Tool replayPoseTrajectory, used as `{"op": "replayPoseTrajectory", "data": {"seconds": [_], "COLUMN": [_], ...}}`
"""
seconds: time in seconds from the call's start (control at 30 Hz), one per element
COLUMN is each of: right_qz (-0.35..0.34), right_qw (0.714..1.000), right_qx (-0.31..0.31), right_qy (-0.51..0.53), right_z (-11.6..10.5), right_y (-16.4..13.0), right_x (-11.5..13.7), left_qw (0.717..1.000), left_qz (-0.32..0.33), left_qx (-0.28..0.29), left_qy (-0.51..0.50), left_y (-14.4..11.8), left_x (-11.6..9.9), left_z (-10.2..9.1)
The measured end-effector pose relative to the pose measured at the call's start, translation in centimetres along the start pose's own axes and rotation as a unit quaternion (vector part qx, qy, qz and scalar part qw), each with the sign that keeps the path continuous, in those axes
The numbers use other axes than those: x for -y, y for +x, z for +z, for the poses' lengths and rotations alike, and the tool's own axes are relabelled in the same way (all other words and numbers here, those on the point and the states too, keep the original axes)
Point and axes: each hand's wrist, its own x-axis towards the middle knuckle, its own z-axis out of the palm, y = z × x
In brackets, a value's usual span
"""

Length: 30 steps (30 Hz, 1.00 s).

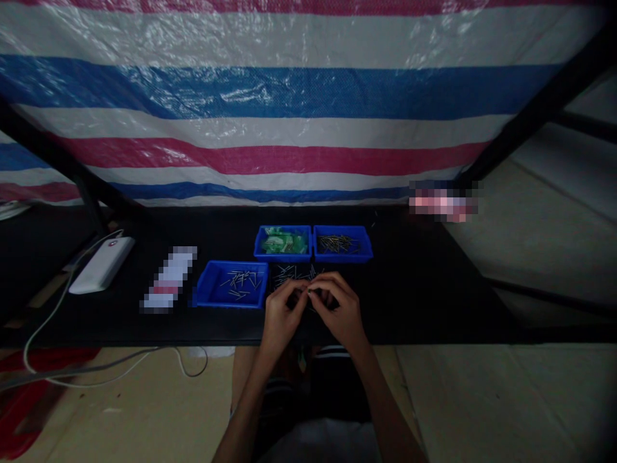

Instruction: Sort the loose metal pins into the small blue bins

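Thin metal pins (294, 273) loose on the black table (434, 283), near the front edge at mid-length, just behind both hands. Judged light, stiff, smooth and apt to slip or roll; best pinched at mid-shaft between thumb and forefinger, not at the tips. One small piece (309, 291) with a greenish end pinched between the two hands, just above the front edge; too small and dim to identify further.

Left hand (282, 315): fingers curled in, thumb and forefinger closed in a pinch at the small piece. Right hand (340, 308): likewise curled, fingertips meeting the left hand's at the same piece. Which hand bears the hold, or whether both do, cannot be told at this light. Knuckles of both hands close together, wrists over the front edge.

Surroundings on the table: blue tray (232, 284) just left of the pile, holding a few pins; green-part tray (283, 242) behind the pile; third tray (342, 243) beside it to the right, holding dark pins. White pack (102, 263) with cable (43, 334) toward the left end. Striped tarp (289, 109) hung behind the far edge.
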Motion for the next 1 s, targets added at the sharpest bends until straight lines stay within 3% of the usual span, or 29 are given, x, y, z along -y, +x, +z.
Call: {"op": "replayPoseTrajectory", "data": {"seconds": [1.0], "right_qz": [0.012], "right_qw": [1.000], "right_qx": [-0.001], "right_qy": [0.010], "right_z": [0.10], "right_y": [-0.13], "right_x": [-0.09], "left_qw": [1.000], "left_qz": [-0.005], "left_qx": [0.004], "left_qy": [0.007], "left_y": [-0.09], "left_x": [-0.02], "left_z": [0.08]}}
